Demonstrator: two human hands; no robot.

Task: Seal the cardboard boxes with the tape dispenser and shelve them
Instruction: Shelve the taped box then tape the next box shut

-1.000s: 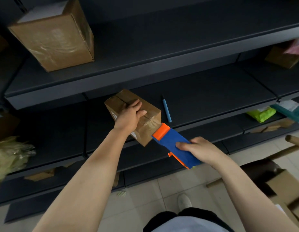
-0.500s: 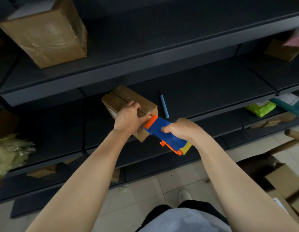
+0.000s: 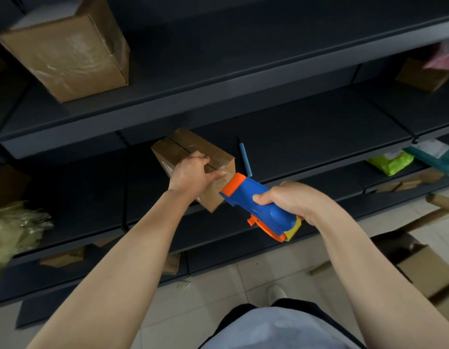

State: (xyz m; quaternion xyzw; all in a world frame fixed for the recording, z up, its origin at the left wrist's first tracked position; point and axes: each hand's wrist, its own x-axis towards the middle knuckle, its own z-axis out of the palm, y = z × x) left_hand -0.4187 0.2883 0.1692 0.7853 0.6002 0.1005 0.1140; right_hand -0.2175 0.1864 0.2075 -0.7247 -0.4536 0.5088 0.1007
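Where tape dispenser (image 3: 258,206) meets box (image 3: 185,147), pen (image 3: 245,158) lies near

The left hand (image 3: 192,172) hides part of the small box (image 3: 185,144), its side label (image 3: 167,167) unreadable; a blurred pink packet (image 3: 445,55) is cut off at two o'clock.

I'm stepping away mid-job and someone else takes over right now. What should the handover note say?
Hands: the left hand grips the small box, which overhangs the middle shelf at its front edge. The right hand grips the dispenser, orange nose at the box's near end.
Done: the big box sits on the upper shelf.
Left: finish taping the small box, then push it back.
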